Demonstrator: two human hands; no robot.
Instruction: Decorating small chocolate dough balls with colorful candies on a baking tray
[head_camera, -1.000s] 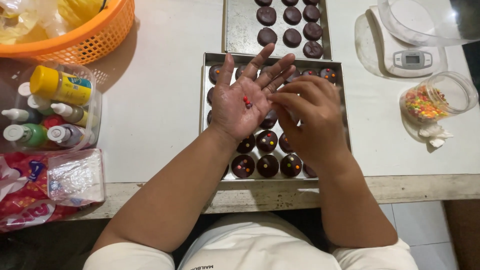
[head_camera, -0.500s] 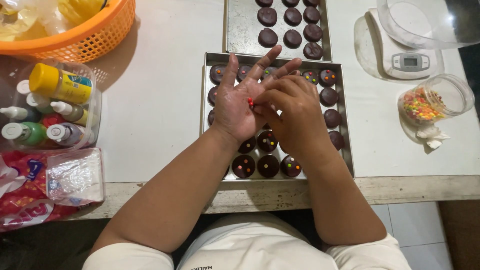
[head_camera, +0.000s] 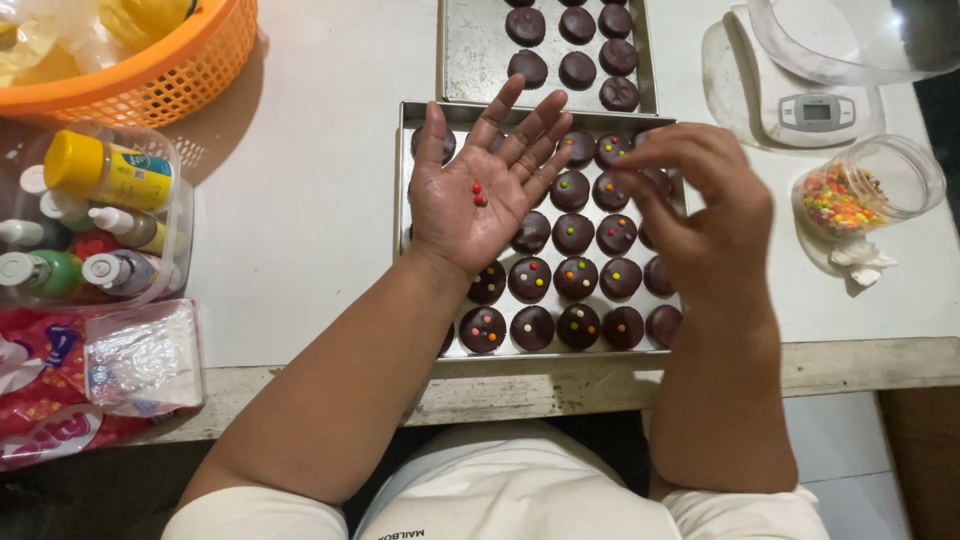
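My left hand (head_camera: 482, 190) lies palm up over a metal tray (head_camera: 403, 160) of round chocolate-coated pieces (head_camera: 575, 277), with two small red candies (head_camera: 478, 194) resting in the palm. My right hand (head_camera: 700, 200) hovers over the tray's right part, its fingertips pinched together above a chocolate piece near the back row; what it pinches is too small to tell. Several chocolate pieces carry little coloured candies on top.
A second tray (head_camera: 470, 50) with chocolate pieces lies behind. A tipped jar of coloured candies (head_camera: 860, 195) and a kitchen scale (head_camera: 800, 105) stand at right. An orange basket (head_camera: 150, 60), a tub of bottles (head_camera: 90, 215) and a red bag (head_camera: 60, 380) sit at left.
My right hand has lifted off my left palm and moved right over the tray. The left palm now shows two red candies.
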